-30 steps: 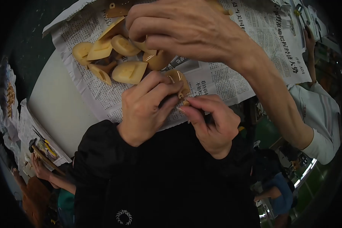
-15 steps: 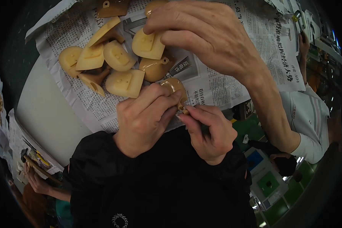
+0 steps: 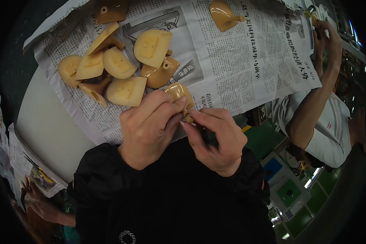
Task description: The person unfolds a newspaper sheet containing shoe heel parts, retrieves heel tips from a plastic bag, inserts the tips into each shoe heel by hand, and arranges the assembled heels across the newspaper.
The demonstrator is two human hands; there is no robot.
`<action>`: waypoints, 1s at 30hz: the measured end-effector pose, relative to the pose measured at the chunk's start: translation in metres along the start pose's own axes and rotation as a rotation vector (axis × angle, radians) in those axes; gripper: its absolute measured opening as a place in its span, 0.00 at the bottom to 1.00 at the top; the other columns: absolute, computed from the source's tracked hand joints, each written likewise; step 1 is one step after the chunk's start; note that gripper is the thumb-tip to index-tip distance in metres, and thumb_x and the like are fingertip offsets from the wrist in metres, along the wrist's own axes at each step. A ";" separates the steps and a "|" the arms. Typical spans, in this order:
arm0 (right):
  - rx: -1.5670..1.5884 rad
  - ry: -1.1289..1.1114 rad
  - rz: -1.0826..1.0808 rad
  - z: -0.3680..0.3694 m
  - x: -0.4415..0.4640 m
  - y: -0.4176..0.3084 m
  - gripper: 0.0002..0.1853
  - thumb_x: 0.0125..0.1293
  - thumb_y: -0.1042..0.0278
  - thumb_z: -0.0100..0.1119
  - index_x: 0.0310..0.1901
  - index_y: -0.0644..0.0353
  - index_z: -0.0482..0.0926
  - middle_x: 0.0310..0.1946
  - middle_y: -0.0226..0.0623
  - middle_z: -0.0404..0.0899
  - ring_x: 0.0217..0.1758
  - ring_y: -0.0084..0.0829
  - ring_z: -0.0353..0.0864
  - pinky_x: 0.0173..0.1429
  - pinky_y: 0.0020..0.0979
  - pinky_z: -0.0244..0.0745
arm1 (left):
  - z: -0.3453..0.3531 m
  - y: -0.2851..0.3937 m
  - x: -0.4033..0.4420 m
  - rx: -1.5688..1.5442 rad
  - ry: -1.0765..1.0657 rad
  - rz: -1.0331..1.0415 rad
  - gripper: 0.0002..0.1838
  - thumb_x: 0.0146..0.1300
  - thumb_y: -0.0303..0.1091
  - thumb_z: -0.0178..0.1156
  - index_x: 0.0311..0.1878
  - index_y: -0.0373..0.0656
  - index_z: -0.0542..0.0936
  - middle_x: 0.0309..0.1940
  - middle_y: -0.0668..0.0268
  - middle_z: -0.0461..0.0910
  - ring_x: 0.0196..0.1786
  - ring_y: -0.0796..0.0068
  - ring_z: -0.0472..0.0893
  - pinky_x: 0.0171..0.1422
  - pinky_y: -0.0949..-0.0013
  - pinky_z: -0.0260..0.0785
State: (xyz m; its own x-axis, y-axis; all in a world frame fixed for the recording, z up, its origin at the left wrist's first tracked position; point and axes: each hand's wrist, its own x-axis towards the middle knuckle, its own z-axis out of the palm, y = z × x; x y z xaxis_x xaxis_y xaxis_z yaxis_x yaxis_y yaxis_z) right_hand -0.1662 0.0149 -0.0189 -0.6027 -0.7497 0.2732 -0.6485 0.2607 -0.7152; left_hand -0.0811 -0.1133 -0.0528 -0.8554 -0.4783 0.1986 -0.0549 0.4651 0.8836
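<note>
My left hand (image 3: pixel 148 126) is closed on a glossy tan rounded piece with a narrow stem (image 3: pixel 178 91), steadying it at the newspaper's near edge. The thumb and index finger of my right hand (image 3: pixel 217 138) pinch together at the stem end, against a small greyish bit that I cannot make out. Just beyond, a glossy piece with a holed stem (image 3: pixel 160 74) lies beside a pale flat-faced piece (image 3: pixel 152 48). Nearest my left hand is another pale piece (image 3: pixel 127 90), flat face up.
Several more pale pieces (image 3: pixel 118 62) are heaped on the newspaper (image 3: pixel 227 61). One glossy piece (image 3: pixel 223 16) lies apart at the far side. A co-worker's arm (image 3: pixel 331 53) is at the right. Another person's hands (image 3: pixel 44 205) are at lower left, beside the white tabletop (image 3: pixel 53 122).
The co-worker's hand has left the pile and drawn back right, uncovering the far glossy piece. A piece beneath that hand is gone from its spot. My hands keep nearly the same hold.
</note>
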 end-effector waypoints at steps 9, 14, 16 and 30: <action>-0.082 0.001 0.058 0.010 0.003 -0.010 0.13 0.53 0.85 0.71 0.28 0.66 0.72 0.22 0.37 0.74 0.17 0.28 0.75 0.19 0.25 0.69 | 0.000 0.000 -0.001 0.016 0.008 -0.017 0.11 0.45 0.19 0.72 0.33 0.39 0.82 0.27 0.68 0.75 0.27 0.70 0.78 0.27 0.70 0.70; -0.058 -0.188 0.001 -0.009 0.016 -0.003 0.15 0.52 0.83 0.72 0.26 0.64 0.70 0.19 0.37 0.74 0.16 0.28 0.75 0.19 0.24 0.69 | 0.002 -0.002 0.002 -0.005 0.002 -0.026 0.10 0.47 0.19 0.72 0.31 0.39 0.81 0.26 0.68 0.74 0.26 0.70 0.77 0.27 0.69 0.68; -0.085 -0.255 0.020 -0.010 0.016 -0.004 0.16 0.50 0.82 0.73 0.25 0.63 0.70 0.18 0.37 0.77 0.17 0.27 0.77 0.20 0.23 0.70 | 0.004 -0.003 0.001 -0.015 0.035 -0.014 0.09 0.47 0.19 0.72 0.30 0.39 0.81 0.25 0.68 0.74 0.26 0.70 0.77 0.27 0.69 0.68; 0.054 0.031 0.090 0.007 -0.004 -0.004 0.12 0.55 0.79 0.72 0.32 0.67 0.74 0.22 0.34 0.74 0.17 0.24 0.74 0.19 0.24 0.69 | 0.001 0.001 -0.002 0.065 0.020 0.017 0.08 0.51 0.23 0.72 0.31 0.39 0.81 0.26 0.68 0.77 0.26 0.68 0.79 0.27 0.69 0.70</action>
State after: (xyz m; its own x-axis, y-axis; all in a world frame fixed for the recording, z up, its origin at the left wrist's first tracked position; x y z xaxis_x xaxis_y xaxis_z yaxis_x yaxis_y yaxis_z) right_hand -0.1581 0.0122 -0.0213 -0.6722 -0.7051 0.2257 -0.5656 0.2923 -0.7712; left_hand -0.0805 -0.1113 -0.0531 -0.8459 -0.4847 0.2226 -0.0742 0.5202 0.8508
